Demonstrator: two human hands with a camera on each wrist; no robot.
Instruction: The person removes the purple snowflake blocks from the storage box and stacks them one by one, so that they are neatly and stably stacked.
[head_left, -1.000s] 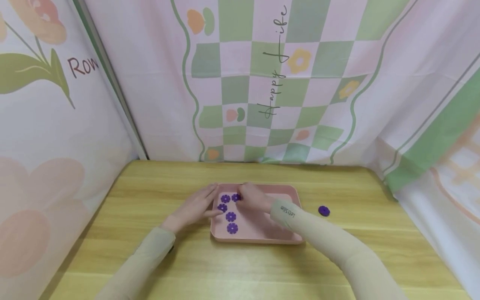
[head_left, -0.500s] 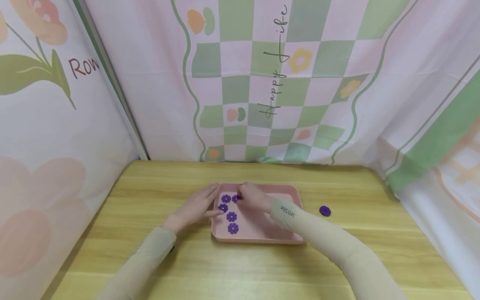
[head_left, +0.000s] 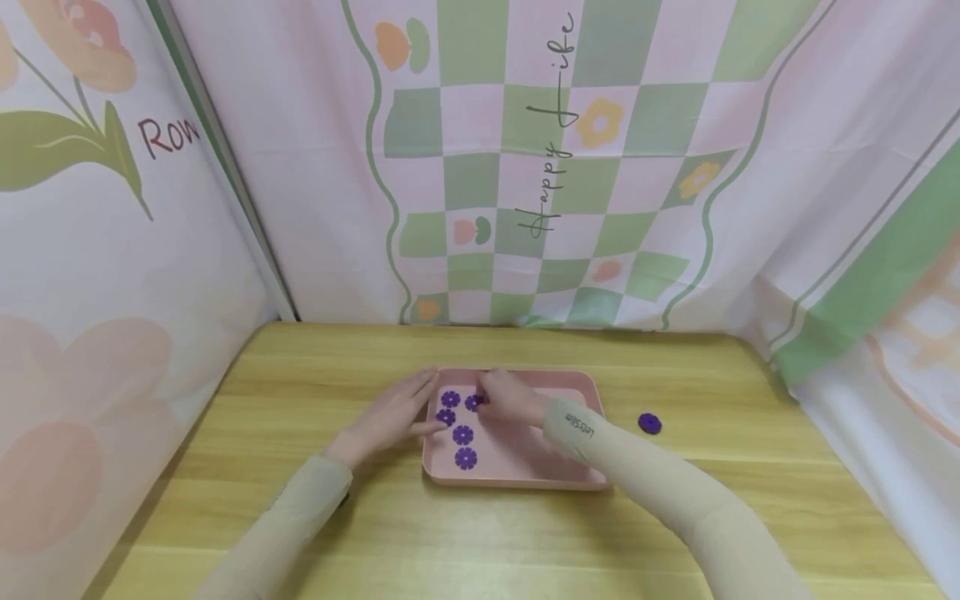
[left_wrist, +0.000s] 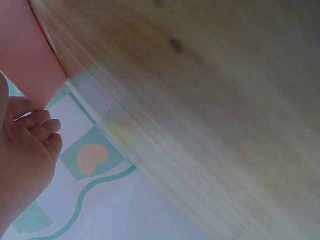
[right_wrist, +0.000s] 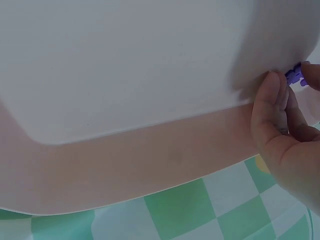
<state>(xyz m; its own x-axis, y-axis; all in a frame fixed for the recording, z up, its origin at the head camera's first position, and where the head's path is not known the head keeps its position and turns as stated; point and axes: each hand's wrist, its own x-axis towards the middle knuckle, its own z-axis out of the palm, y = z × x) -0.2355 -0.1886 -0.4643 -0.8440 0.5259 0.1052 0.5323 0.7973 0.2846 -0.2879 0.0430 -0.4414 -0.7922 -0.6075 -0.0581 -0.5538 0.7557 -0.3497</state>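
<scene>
The left hand [head_left: 390, 412] rests against the back-left corner of a pink tray [head_left: 517, 484], its thumb reaching over the rim near a purple flower-shaped disc [head_left: 446, 417]. In the left wrist view its fingers [left_wrist: 47, 131] touch the tray's outside. Near the tray's back wall, the right hand [head_left: 513, 398] pinches another purple flower-shaped disc [right_wrist: 294, 75] between thumb and fingers; the hand covers part of it. Other such discs lie on the tray floor at the left: one at the back [head_left: 451, 399], and two nearer the front [head_left: 462, 435].
A separate purple disc [head_left: 649, 423] lies on the wooden table [head_left: 420, 542], right of the tray. Printed curtains [head_left: 540, 192] hang behind the table and at both sides.
The disc at the right hand's fingertips has shifted slightly toward the tray's front, and the right hand has moved a little with it. The left hand stays in place.
</scene>
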